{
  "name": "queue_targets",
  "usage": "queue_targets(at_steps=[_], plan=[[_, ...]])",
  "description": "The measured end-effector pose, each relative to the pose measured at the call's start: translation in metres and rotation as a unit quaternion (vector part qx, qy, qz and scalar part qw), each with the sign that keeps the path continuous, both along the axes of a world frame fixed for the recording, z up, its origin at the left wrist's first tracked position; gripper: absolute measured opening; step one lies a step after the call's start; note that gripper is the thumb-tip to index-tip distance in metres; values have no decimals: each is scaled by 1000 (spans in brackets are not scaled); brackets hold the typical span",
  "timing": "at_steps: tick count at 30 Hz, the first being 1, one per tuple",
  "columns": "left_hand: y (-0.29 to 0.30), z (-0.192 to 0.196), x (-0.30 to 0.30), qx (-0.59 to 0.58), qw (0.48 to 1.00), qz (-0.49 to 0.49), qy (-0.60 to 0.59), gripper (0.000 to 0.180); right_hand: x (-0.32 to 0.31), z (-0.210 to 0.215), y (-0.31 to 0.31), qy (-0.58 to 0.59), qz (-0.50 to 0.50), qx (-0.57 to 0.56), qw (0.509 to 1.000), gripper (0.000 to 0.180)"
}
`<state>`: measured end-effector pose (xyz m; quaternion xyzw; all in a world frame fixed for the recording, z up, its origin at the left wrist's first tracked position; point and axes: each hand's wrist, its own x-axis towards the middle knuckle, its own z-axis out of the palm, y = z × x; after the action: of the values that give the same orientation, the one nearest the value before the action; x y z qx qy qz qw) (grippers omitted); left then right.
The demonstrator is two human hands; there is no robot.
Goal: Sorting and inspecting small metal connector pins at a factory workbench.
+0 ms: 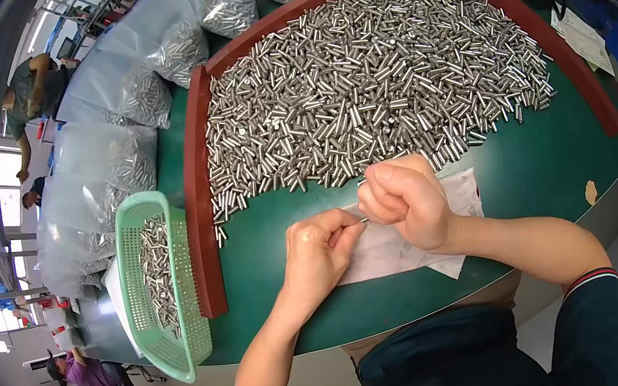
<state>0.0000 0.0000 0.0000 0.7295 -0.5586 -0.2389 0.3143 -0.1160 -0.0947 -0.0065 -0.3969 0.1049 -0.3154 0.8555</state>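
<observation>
While both hands meet over the white cloth [397, 248] at the near edge of the green table [560, 163], the left hand [319, 249] is curled nearly shut, its fingertips pinching the end of a thin metal pin [363, 221], and the right hand [402, 199] is closed into a loose fist just beside it, thumb and forefinger at the same pin; whether that fist hides more pins I cannot tell. The grip looks slight, so the pin could slip from the fingertips and roll off the cloth toward the table edge, which lies near the wrists. Just behind the right knuckles lies the front fringe of the big heap of metal pins [364, 81], held on the left and far sides by a red-brown rail [202, 209] but open toward the hands; a careless sweep of the fist could likely drag loose pins onto the cloth and mix them with the one in hand. The green basket [137, 298], partly filled with pins, overhangs the table's left edge and could tip if knocked by the left elbow.
</observation>
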Motion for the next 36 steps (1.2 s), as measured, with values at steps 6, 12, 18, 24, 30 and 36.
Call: queue_targets(at_steps=[6,12,18,24,30,36], plan=[[-3,1,0,1,1000,-13,15,6,0,8,5,47,-16,-80,996,31],[-4,2,-1,-10,1000,-13,9,5,2,2,-1,22,-2,-44,999,35],[2,-1,10,15,977,38,208,9,-4,-2,-6,-5,14,1,1000,36],[2,-10,30,22,736,40,676,13,-4,-2,-4,5,11,13,1000,37],[0,-4,34,36,736,76,672,21,-2,0,-6,9,17,-3,1000,37],[0,-3,36,45,741,87,664,23,-1,-1,-7,8,19,4,1000,37]])
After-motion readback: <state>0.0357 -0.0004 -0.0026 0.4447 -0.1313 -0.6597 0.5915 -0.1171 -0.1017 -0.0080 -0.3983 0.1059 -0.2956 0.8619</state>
